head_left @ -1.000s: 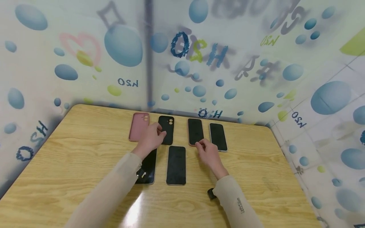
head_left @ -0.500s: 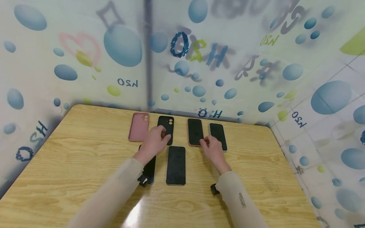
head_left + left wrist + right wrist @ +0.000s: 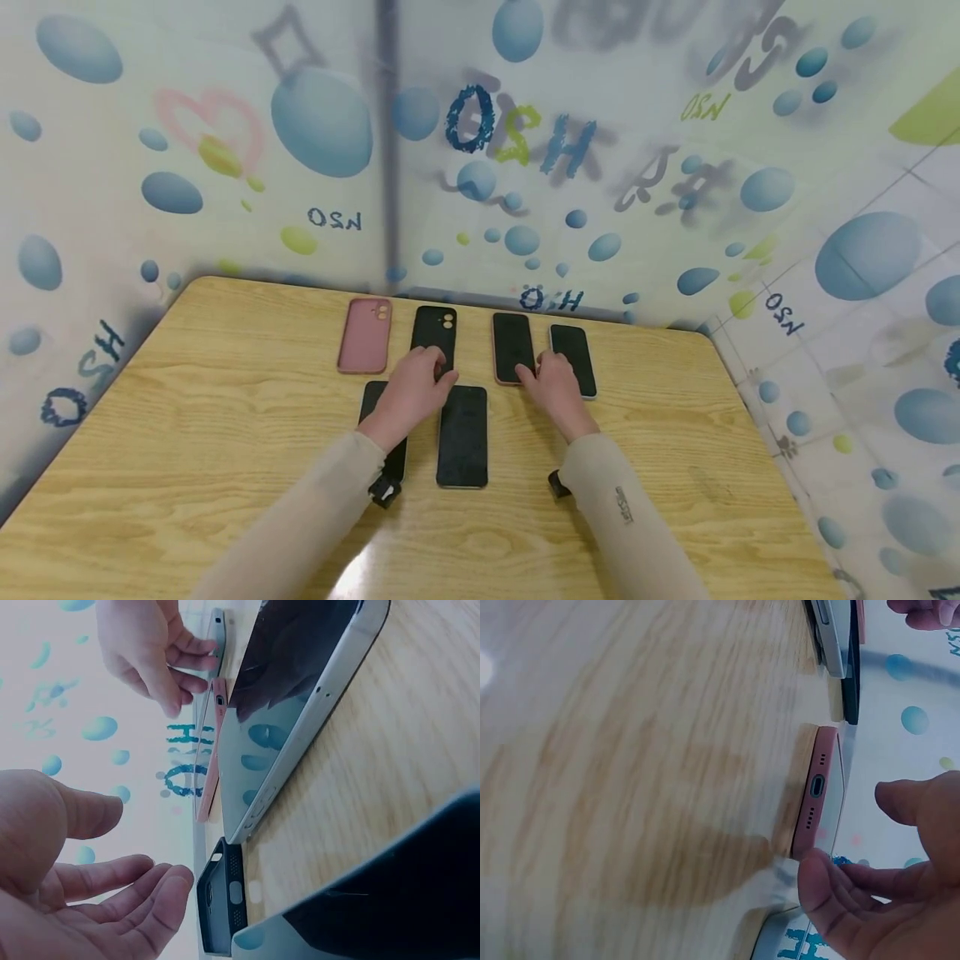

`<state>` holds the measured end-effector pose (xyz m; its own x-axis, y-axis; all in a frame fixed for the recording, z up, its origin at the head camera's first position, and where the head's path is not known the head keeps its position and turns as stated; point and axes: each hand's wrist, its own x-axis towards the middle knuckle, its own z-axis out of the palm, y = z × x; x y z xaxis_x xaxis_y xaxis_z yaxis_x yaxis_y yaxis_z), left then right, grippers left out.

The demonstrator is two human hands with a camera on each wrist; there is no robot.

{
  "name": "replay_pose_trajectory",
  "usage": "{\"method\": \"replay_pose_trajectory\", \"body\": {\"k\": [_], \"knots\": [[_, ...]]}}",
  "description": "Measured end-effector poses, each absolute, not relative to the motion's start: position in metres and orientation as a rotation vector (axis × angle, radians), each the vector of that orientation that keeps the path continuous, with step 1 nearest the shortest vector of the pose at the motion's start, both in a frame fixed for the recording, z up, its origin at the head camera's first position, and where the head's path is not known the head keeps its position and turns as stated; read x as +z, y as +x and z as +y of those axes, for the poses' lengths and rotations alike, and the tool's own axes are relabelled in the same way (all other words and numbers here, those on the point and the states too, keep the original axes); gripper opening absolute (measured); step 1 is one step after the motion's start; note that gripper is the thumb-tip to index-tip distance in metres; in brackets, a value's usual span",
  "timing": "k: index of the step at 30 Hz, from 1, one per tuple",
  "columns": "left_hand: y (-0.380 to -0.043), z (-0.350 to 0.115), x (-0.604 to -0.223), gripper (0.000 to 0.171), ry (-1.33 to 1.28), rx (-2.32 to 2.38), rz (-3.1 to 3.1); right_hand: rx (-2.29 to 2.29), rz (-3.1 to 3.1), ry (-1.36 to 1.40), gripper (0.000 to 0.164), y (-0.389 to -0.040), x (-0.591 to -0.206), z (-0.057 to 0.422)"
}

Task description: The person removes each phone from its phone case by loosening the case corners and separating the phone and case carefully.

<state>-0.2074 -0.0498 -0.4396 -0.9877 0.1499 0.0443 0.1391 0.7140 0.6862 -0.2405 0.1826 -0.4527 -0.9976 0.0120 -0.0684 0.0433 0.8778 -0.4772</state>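
My left hand (image 3: pixel 412 396) hovers between the black phone case (image 3: pixel 431 329) and the two near phones, its wrist passing over the left near phone (image 3: pixel 370 400). In the left wrist view its fingers (image 3: pixel 169 900) are loosely bent, with nothing between them and the thumb. The right near phone (image 3: pixel 462 437) lies just beside that thumb. My right hand (image 3: pixel 557 392) is at the lower ends of a pink-edged phone (image 3: pixel 513 346) and a white-edged phone (image 3: pixel 573 358). In the right wrist view, its fingertips (image 3: pixel 817 877) are close to the pink-edged phone's port end, the thumb standing apart.
A pink phone case (image 3: pixel 364 337) lies at the back left, beside the black one. All of these lie on a wooden table (image 3: pixel 225 417). Patterned walls (image 3: pixel 450 208) rise behind the table and to its right.
My left hand has shifted right and back towards me, off the black case. The right hand has moved slightly right, its thumb and fingers spreading. The phones and cases stay in place.
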Motion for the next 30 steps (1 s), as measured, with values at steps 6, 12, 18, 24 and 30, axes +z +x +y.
{"method": "replay_pose_trajectory", "body": {"k": [6,12,18,24,30], "knots": [[-0.204,-0.046,-0.438,0.021,0.251,1.130,2.890,-0.651,2.968,0.100,0.054,-0.245,-0.453,0.173],[-0.203,-0.043,-0.437,0.019,0.275,1.104,2.905,-0.509,2.984,0.129,0.065,-0.247,-0.455,0.166],[-0.202,-0.041,-0.438,0.019,0.279,1.106,2.910,-0.476,3.019,0.171,0.068,-0.247,-0.459,0.158],[-0.202,-0.041,-0.440,0.019,0.294,1.099,2.922,-0.481,3.076,0.197,0.069,-0.246,-0.463,0.152],[-0.203,-0.041,-0.439,0.018,0.276,1.103,2.919,-0.581,3.024,0.249,0.066,-0.250,-0.463,0.153]]}}
